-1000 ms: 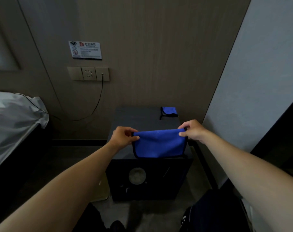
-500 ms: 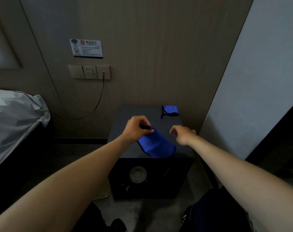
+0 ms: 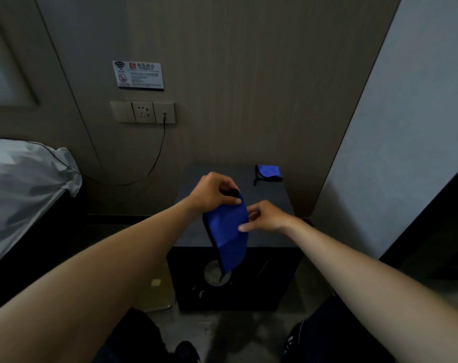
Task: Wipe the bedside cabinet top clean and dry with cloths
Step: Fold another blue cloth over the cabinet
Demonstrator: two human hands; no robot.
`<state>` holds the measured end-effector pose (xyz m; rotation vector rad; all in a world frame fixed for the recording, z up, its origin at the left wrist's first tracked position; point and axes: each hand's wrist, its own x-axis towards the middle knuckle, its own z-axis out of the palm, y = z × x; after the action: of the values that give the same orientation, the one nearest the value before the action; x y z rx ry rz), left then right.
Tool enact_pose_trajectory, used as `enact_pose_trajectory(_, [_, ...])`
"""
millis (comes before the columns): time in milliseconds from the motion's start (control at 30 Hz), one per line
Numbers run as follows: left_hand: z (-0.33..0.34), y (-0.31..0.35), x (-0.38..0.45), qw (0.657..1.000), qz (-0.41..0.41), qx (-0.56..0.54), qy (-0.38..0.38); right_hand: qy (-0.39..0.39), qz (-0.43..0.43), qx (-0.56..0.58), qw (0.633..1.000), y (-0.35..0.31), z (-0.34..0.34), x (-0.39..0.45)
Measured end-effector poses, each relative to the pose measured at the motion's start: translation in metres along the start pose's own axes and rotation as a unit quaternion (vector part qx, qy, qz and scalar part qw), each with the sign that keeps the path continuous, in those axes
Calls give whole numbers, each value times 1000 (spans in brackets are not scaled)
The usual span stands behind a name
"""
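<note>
A blue cloth with a dark edge (image 3: 229,237) hangs down in front of the dark bedside cabinet (image 3: 271,195). My left hand (image 3: 213,192) pinches its top corner above the cabinet top. My right hand (image 3: 264,217) is just to the cloth's right, fingers spread, with fingertips touching its right edge. A second blue cloth (image 3: 268,172) lies folded at the cabinet top's back right corner.
A bed with white bedding (image 3: 21,184) stands to the left. A wall socket (image 3: 142,112) has a black cable (image 3: 154,163) hanging from it. A pale wall (image 3: 406,142) is close on the right. My dark shoes (image 3: 188,352) are on the floor below.
Both hands held the cloth stretched wide a second ago. My right hand let go of its corner, and the cloth now hangs long from my left hand, which rose slightly.
</note>
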<state>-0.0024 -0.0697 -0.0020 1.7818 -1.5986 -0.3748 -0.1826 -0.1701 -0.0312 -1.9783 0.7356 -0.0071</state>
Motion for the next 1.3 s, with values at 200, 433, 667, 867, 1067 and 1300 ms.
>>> enact_pose_trajectory(200, [-2,-16,-2,997,-75,-9,36,-21,17,28,999,-2,0,-4])
enact_pose_trajectory(433, [17,-54,-11,953,-303,-23,14,87,35,154,984,0,4,-9])
enact_pose_trajectory(667, [37,-40,-37,815,-439,-322,-199,153,76,258,951,-2,-5,-5])
enact_pose_trajectory(867, [54,-23,-34,747,-394,-513,-151,163,83,306,934,-6,-1,-13])
enact_pose_trajectory(1067, [58,-16,-31,799,-335,-499,-9,194,94,279,936,3,-4,-14])
enact_pose_trajectory(1300, [43,-11,-29,826,-329,-450,84,213,112,286,927,11,-7,-14])
